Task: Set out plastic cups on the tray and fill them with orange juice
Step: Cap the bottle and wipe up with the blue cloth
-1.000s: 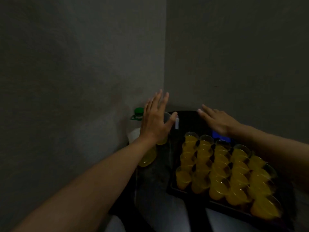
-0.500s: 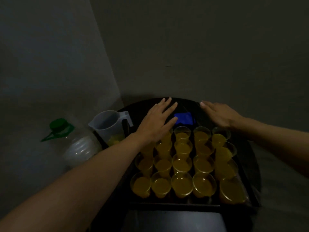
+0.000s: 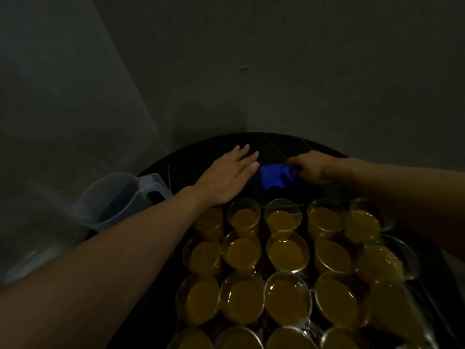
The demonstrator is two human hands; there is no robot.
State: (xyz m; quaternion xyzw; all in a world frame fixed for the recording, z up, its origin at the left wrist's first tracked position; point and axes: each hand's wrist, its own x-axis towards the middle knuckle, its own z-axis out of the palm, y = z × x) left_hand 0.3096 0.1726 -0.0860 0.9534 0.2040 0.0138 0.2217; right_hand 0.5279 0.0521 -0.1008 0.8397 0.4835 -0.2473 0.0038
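Wiping looks like the step in hand. Every one of the cups [image 3: 286,250] you can see already holds orange juice [image 3: 286,298], and they stand packed in rows on the tray [image 3: 310,273] close in front of you. The pouring seems finished, and the work now is on the dark desk [image 3: 276,147] behind them.

Your right hand [image 3: 312,167] has its fingers [image 3: 293,167] curled onto the blue cloth [image 3: 274,176], gripping its near edge where it lies bunched on the desk just past the back row. Your left hand [image 3: 226,177] is flat with its fingers straight and holds nothing. Its tips are just beside the cloth, and its wrist crosses above the back left cup.

To do this well, gather the cloth fully into the right hand so that no loose corner trails. Draw it along the desk away from the cups, not toward them. The cups are thin, full and touching, so I judge that a knock on one rim would slop several. Lift your left forearm clear of the back row, or rest that palm on bare desk to steady yourself. The jug [image 3: 118,197] stands at the desk's left edge, well apart from the cloth. It is too dim to tell what is left in it.
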